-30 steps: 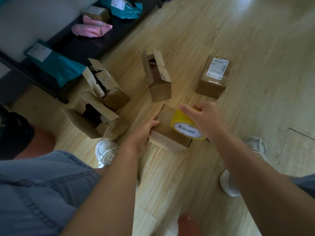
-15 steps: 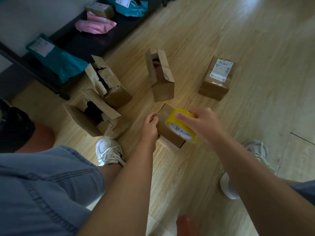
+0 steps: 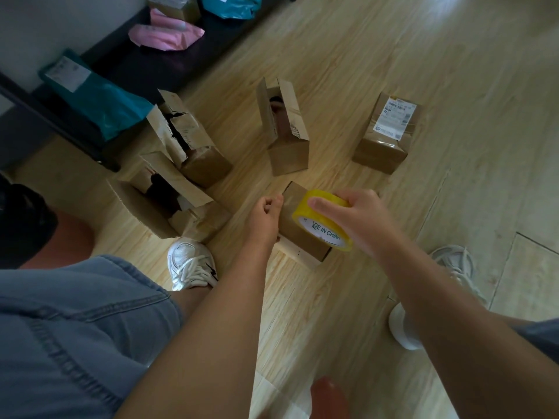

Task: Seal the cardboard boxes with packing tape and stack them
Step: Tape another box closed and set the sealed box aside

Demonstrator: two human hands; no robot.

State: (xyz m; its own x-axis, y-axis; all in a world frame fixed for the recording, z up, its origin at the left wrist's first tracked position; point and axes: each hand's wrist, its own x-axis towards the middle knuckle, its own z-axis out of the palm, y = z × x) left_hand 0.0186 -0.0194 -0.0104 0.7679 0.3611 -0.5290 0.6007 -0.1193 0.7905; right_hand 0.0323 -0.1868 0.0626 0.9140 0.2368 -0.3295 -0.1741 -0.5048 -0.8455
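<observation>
Cardboard box [image 3: 298, 234] I'm taping sits on the wood floor [image 3: 393, 40] right in front of me, flaps down. I judge it light, with stiff walls and corners that crush if squeezed. Best hold is 2 opposite side walls, or a flat palm on top while taping.

Tape roll [image 3: 322, 220] is over the box top; touching or just above, can't tell. Right hand [image 3: 358, 220] grips it, thumb across the yellow outer face, fingers wrapped over the far rim. The roll looks rigid with slick film, so I'd hold it by the rim.

Left hand [image 3: 266, 216] is at the box's left top edge, fingers curled tight, thumb against the cardboard. Can't tell if it pinches a tape end.

Counts:
- 5 boxes on the floor: 1 under my hands, 3 open boxes [image 3: 284, 137] and 1 closed labelled box [image 3: 382, 143].
- 1 small box [image 3: 175, 7] on the dark bench [image 3: 145, 65].
- 1 roll, 2 teal mailers [image 3: 102, 101] and 1 pink mailer [image 3: 166, 36].
</observation>
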